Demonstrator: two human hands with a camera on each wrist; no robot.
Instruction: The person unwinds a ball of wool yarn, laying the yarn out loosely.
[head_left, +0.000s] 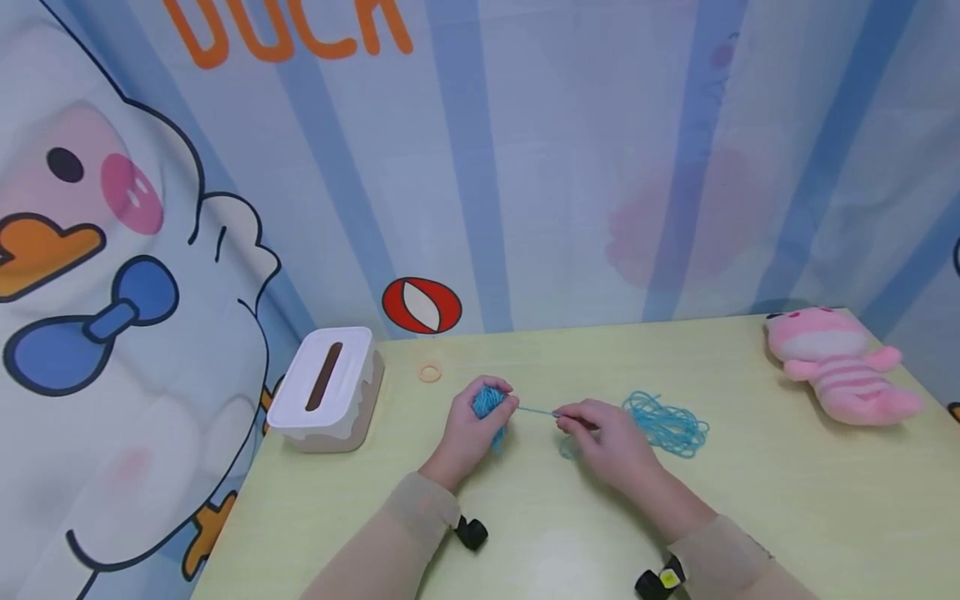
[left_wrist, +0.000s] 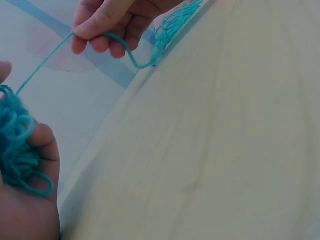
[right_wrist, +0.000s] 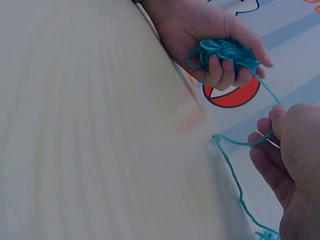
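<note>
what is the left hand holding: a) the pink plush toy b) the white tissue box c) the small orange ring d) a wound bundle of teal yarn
d: the left hand has its fingers curled round a bundle of teal yarn, with a strand running from it to the right hand.

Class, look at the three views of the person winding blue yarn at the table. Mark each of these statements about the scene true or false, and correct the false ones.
1. The left hand grips a wound bundle of yarn. True.
2. The right hand pinches the strand running to the bundle. True.
3. The loose yarn pile lies left of both hands. False: it lies to the right of the right hand.
4. The pink plush sits on the tissue box. False: it lies on the table at the far right, and the box stands at the left.
5. A small ring lies near the tissue box. True.
</note>
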